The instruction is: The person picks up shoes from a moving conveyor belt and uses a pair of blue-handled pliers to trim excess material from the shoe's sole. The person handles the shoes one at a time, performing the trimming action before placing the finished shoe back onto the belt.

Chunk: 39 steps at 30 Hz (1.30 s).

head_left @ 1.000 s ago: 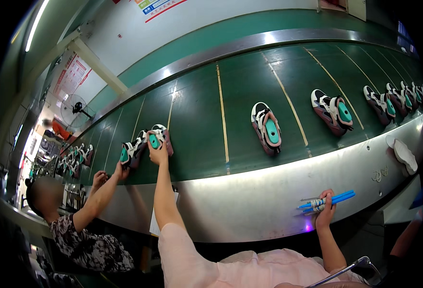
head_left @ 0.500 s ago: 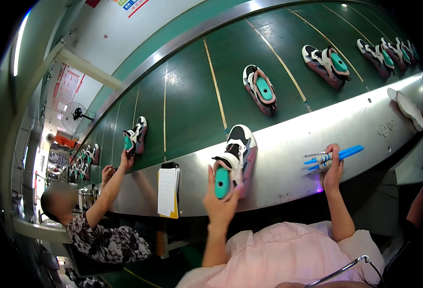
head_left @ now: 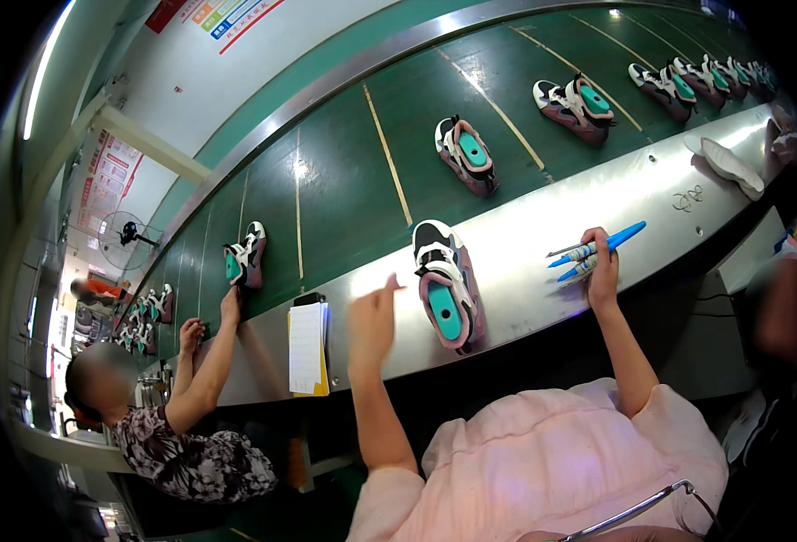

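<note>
One shoe (head_left: 445,285) is seen lying on the steel desk (head_left: 543,248), sole end toward the wearer, its toe over the edge of the green belt (head_left: 353,176). The left hand (head_left: 370,323) is raised just beside it, open, fingers loosely spread, nothing held and the shoe not touched. Blue pens (head_left: 593,248) are gripped in the right hand (head_left: 603,266), closed around them above the desk. A clipboard (head_left: 308,348) is propped at the desk's edge. More shoes are carried along the belt, and one (head_left: 247,257) is touched by a co-worker's hand (head_left: 229,305).
</note>
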### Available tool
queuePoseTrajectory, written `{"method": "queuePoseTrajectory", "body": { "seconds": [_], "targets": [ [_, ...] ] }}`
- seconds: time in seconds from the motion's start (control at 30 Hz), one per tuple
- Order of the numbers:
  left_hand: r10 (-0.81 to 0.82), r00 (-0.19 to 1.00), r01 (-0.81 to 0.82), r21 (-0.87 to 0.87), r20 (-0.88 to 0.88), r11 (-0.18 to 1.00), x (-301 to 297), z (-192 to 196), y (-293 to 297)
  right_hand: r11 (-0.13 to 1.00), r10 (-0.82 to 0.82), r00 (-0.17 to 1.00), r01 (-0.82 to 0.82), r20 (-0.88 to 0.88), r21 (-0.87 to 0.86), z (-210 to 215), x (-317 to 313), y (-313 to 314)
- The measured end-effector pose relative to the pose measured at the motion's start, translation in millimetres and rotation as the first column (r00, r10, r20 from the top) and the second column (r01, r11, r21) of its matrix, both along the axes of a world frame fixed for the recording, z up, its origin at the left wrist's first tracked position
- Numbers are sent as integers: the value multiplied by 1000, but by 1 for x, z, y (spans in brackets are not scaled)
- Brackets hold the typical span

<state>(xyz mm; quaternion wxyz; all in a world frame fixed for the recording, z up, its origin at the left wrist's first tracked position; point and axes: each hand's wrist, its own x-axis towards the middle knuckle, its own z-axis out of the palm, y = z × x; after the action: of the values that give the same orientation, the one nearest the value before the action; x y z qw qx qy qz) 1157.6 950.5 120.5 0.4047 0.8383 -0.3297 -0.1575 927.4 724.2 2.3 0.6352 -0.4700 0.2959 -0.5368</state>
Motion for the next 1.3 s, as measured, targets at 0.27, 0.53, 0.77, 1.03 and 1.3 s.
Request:
{"method": "queuePoseTrajectory", "body": {
  "seconds": [0.27, 0.53, 0.77, 1.03, 1.3],
  "targets": [
    [-141, 962, 169, 105, -234, 980, 107, -109, -85, 999, 44, 999, -44, 14, -26, -3, 12, 6],
    [-244, 793, 76, -307, -558, 949, 77, -84, -98, 1000, -6, 1000, 6, -1, 1, 0, 18, 13],
    [-369, 906, 77, -778, -206, 623, -20, -4, -24, 999, -31, 999, 31, -12, 22, 1, 14, 12],
    [-190, 960, 279, -740, 206, 612, -69, -1, 9, 993, 120, 991, -121, 62, 7, 51, 24, 44],
    [-175, 942, 331, -698, 288, 635, -66, 0, 0, 822, 235, 943, -64, 235, -565, 120, 24, 126]
  ]
}}
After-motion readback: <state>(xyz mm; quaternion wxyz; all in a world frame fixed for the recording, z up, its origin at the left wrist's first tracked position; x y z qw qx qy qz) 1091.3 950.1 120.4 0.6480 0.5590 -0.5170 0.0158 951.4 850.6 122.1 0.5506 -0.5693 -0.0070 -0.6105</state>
